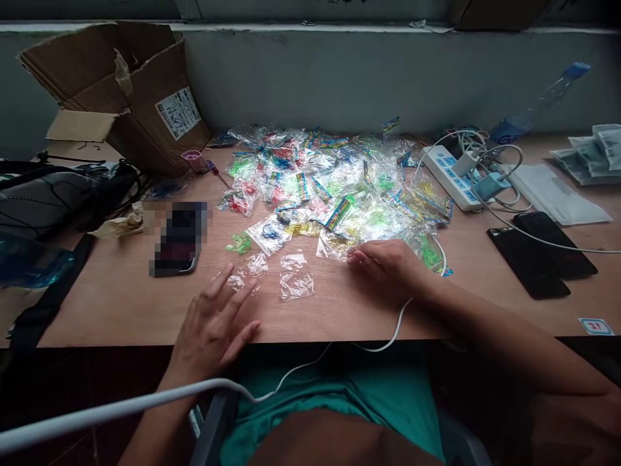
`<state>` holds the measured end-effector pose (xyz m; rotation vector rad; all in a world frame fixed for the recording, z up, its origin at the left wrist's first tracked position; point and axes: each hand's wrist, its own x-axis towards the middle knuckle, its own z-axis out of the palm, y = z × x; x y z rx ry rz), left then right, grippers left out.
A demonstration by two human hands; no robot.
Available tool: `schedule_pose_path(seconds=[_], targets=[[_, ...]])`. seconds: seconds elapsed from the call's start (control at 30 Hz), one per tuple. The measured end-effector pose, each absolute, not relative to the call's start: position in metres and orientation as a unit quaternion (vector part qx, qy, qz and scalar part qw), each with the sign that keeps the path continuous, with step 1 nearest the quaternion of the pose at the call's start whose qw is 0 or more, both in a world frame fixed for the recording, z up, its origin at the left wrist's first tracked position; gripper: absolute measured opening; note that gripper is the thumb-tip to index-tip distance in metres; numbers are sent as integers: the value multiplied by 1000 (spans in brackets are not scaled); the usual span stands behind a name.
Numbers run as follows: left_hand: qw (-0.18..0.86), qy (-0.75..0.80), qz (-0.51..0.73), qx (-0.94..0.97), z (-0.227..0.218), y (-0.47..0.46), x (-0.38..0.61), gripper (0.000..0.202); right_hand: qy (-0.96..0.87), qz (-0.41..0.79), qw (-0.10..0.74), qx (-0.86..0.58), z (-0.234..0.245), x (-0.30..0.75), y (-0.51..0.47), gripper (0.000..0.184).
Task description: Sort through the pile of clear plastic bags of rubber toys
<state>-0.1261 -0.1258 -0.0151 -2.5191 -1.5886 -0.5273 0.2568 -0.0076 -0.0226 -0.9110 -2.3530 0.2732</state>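
My left hand rests on the wooden tabletop with its fingers spread, touching nothing else I can make out. Just beyond its fingertips lies a crumpled clear plastic bag, and a second clear bag lies flat to the right. My right hand sits at the front of a large heap of clear plastic packets holding colourful small items. Its curled fingertips touch a gold-tinted packet. Whether they pinch it is hidden.
A green item lies near the heap. A blurred phone lies left, beside a torn cardboard box and a black bag. To the right are a white power strip, chargers, cables and two dark phones.
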Motion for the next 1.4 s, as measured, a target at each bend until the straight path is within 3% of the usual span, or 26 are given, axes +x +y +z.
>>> schedule_pose_path(seconds=[0.23, 0.37, 0.47, 0.6, 0.73, 0.9, 1.1, 1.4], targets=[[45, -485, -131, -863, -25, -130, -114, 62, -850, 77, 372, -365, -28, 248, -14, 31], [13, -515, -224, -827, -17, -129, -108, 58, -870, 45, 418, -259, -23, 245, -15, 17], [15, -543, -315, -778, -6, -112, -110, 52, -900, -22, 406, -158, -17, 242, -22, 25], [45, -581, -283, -762, -3, -67, -123, 45, -925, -91, 358, -88, -15, 238, -34, 29], [0, -593, -216, -775, -15, -41, -135, 44, -948, -72, 294, -98, -20, 232, -42, 23], [18, -619, -199, -760, -17, -45, -134, 39, -963, -33, 220, -154, -25, 228, -40, 26], [31, -622, -204, -755, -17, -46, -135, 43, -948, 53, 252, -185, -20, 228, -38, 35], [40, -619, -170, -766, -22, -47, -128, 45, -890, 118, 380, -223, -27, 235, -25, 11]])
